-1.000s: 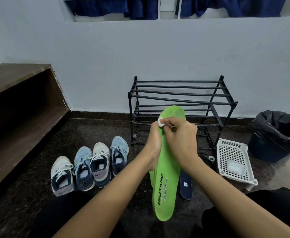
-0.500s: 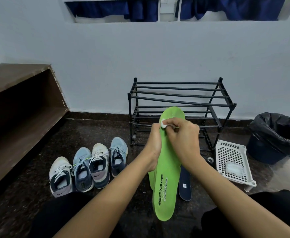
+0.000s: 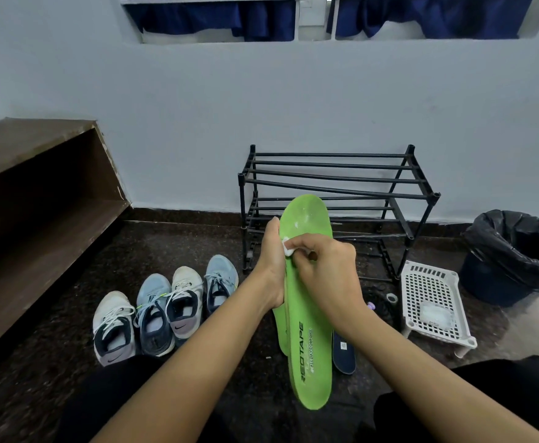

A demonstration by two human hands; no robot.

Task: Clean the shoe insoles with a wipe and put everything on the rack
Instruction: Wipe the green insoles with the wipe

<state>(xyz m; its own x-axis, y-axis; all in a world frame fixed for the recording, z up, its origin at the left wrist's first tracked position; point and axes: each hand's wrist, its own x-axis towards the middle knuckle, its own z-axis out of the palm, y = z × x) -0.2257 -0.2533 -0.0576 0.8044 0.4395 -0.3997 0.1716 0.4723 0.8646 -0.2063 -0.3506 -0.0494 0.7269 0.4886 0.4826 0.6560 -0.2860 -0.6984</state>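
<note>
Wiping the green insole

The left hand (image 3: 273, 266) holds the green insole (image 3: 309, 302) up by its edge, in front of the black rack (image 3: 335, 187). The right hand (image 3: 322, 266) pinches a small white wipe (image 3: 288, 247) and presses it on the insole. Four shoes (image 3: 166, 308) sit on the floor.

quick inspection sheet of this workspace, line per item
surface: dark speckled floor, no spills seen
job's things: green insole held upright; second green insole behind; dark insole on floor; white wipe; black rack bare
clutter: four shoes; white basket; lined bin
grippers: left hand grips insole edge; right hand presses wipe on it
cables: nothing seen
surroundings: wooden shelf, wall, blue curtains
</note>
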